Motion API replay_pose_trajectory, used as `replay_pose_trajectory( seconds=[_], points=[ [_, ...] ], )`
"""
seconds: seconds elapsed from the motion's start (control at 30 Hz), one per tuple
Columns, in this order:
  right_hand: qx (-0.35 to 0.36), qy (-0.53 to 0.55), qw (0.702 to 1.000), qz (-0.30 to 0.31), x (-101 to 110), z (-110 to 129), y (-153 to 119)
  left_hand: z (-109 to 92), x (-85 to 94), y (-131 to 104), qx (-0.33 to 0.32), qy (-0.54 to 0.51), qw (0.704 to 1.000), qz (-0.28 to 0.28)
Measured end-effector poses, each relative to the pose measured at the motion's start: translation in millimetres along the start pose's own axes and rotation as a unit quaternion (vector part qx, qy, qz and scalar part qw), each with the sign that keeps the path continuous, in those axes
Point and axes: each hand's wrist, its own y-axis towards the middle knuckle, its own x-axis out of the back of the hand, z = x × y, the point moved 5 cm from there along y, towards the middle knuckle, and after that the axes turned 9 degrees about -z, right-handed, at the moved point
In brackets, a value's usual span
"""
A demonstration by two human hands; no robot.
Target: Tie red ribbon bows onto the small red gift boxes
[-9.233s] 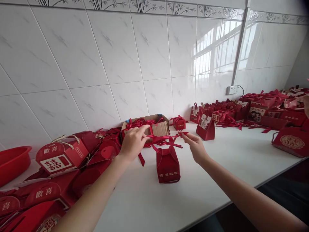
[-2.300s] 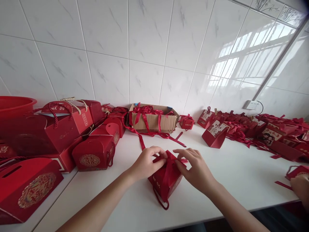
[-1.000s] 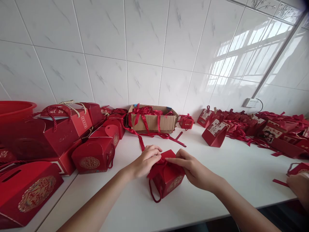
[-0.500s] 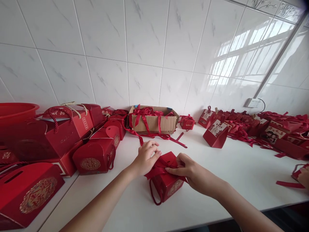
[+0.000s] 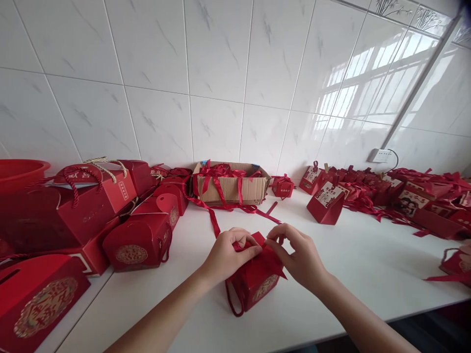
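Note:
In front of me a small red gift box (image 5: 253, 287) with a gold round emblem stands on the white table (image 5: 206, 321). A red cord handle (image 5: 233, 301) droops down its left side. Red ribbon (image 5: 270, 262) lies across the top of the box, with a pointed end sticking out to the right. My left hand (image 5: 235, 252) is closed in a pinch on the ribbon at the upper left of the box. Opposite it, my right hand (image 5: 298, 250) pinches the ribbon near the box's top. The fingers partly hide the ribbon's knot or loops.
Larger red gift boxes (image 5: 88, 206) are piled at left beside a red basin (image 5: 22, 174). A cardboard carton (image 5: 230, 190) of ribbons stands by the tiled wall. Many small red boxes (image 5: 379, 189) fill the right back. Another person's hand (image 5: 468, 250) shows at the right edge.
My left hand has gone from resting beside the box with raised fingers to pinching the ribbon. My right hand has shifted up and right, fingers now at the box's top. The view has turned slightly.

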Motion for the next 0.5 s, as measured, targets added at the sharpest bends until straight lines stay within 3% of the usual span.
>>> replay_pose_trajectory(
  seconds=[0.1, 0.2, 0.37, 0.5],
  points=[
    [-0.013, 0.000, 1.000, -0.013, 0, -1, 3, 2, -1.8, 0, -0.015, -0.005, 1.000, 0.005],
    [-0.072, -0.036, 0.997, -0.001, 5, -6, 4, 4, -0.6, 1, -0.031, 0.007, 0.999, -0.010],
    [-0.169, -0.143, 0.954, 0.202, 8, -10, -10, 4, 0.1, 1, -0.025, 0.038, 0.999, -0.018],
    [-0.201, -0.157, 0.938, 0.236, 9, -4, -21, 3, 0.7, 1, -0.021, 0.051, 0.998, -0.023]
  ],
)
